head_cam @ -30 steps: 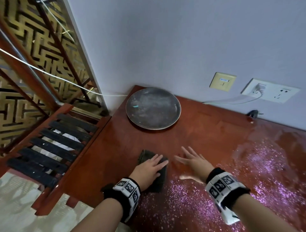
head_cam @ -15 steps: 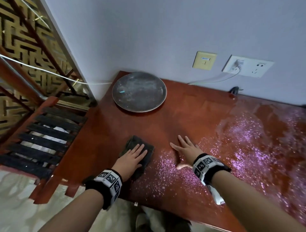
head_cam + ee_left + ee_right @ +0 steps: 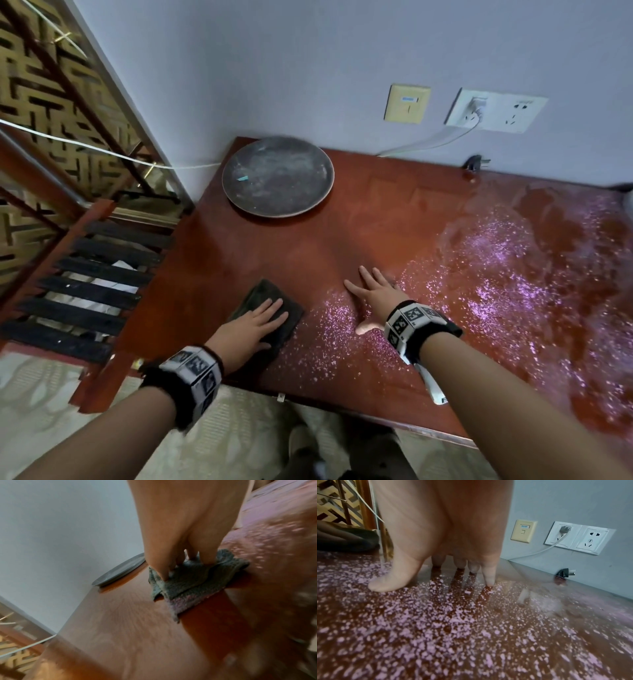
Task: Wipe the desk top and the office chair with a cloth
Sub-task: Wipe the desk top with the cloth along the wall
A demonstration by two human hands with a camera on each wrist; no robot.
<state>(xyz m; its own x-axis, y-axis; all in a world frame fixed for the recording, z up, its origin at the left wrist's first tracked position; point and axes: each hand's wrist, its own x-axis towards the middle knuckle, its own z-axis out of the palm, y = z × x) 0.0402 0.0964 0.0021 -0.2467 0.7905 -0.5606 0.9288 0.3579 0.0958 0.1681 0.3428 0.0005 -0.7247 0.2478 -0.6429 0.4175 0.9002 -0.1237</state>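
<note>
A folded dark grey cloth (image 3: 270, 310) (image 3: 192, 582) lies on the red-brown desk top (image 3: 394, 212) near its front left corner. My left hand (image 3: 255, 325) (image 3: 185, 536) presses flat on the cloth with straight fingers. Just to the right, my right hand (image 3: 373, 294) (image 3: 447, 545) rests flat on the bare wood, fingers spread, at the left edge of a wide scatter of pinkish-purple specks (image 3: 507, 284) (image 3: 471, 628). The specks cover the desk's right half. No office chair shows.
A round grey plate (image 3: 278, 176) (image 3: 118, 570) sits at the desk's back left corner by the wall. A cable (image 3: 424, 142) runs from a wall socket (image 3: 496, 111) (image 3: 578, 539). A black plug (image 3: 475, 161) lies at the back edge. A slatted wooden rack (image 3: 92, 284) stands left of the desk.
Both hands lie nearer the desk's front edge than a second ago, the left one still pressing the cloth. The head view has pulled back, showing the front edge and floor.
</note>
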